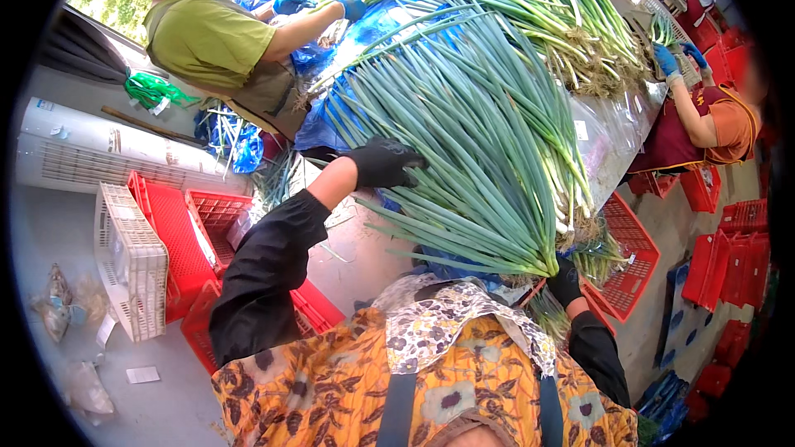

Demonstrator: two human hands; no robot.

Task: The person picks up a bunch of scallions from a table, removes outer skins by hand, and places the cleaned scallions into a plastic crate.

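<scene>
A large fan of green onions (pixel 459 112) lies before me, with long leaves spread up and left and white roots at the lower right. My left hand (pixel 386 163), in a black glove, is over the leaf ends on the left side. Its thumb and fingers are apart, with nothing clearly gripped. At the lower right, my gloved right hand (pixel 564 284) closes around the gathered base of a bunch of green onions (pixel 545 264). The leaves of that bunch fan out to the left; my right fingers are partly hidden.
Blue plastic sheeting (pixel 323 118) lies under the onions. A co-worker in a green shirt (pixel 214 43) stands at upper left, another in a maroon vest (pixel 689 124) at right. Red crates (pixel 627 254) and a white crate (pixel 133 261) flank me. A further onion heap (pixel 577 18) lies beyond.
</scene>
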